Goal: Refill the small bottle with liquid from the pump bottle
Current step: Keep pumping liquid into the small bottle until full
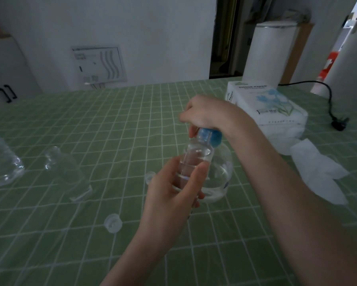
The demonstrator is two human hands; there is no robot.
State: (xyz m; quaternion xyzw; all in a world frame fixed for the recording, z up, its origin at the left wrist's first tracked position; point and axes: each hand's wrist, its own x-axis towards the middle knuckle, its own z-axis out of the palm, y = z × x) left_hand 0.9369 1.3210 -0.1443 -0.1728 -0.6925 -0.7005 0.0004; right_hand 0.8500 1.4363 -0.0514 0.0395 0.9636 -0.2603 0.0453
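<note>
My left hand (173,195) grips a small clear bottle (196,159) upright above the table, its open mouth right under the blue pump head (211,137). The pump bottle (223,178), round and clear with some liquid in it, stands just behind the small bottle. My right hand (204,112) comes down from above, its fingers curled over the blue pump head. The nozzle tip is hidden by the fingers, and I cannot make out the liquid level in the small bottle.
On the green checked tablecloth (111,124) a clear bottle (68,174) lies to the left, with a larger plastic bottle (2,162) at the far left. Two clear caps (112,222) (149,176) lie nearby. A tissue pack (266,106), loose tissue (320,174) and a black plug (339,122) are on the right.
</note>
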